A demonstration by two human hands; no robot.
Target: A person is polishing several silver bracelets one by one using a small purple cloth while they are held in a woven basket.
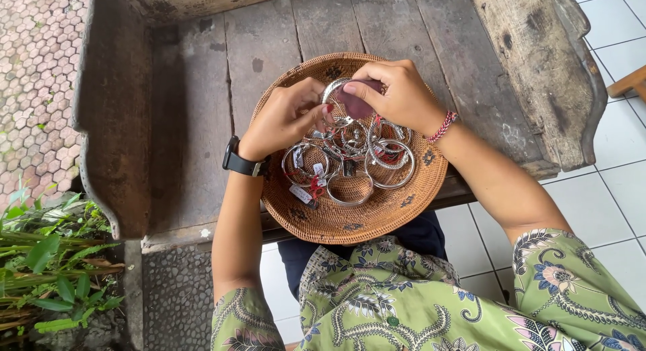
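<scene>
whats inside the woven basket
The basket holds a pile of silver bangles, several with small tags on red strings. The left hand and right hand hold one bangle and a purple cloth, hiding what lies beneath.

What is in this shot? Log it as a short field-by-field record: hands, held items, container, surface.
left hand: grips a silver bangle above the basket
right hand: presses a small purple cloth on that bangle
container: round woven basket
contents: more silver bangles with small tags
surface: weathered wooden bench
wrists: black watch left, red braided band right
</scene>
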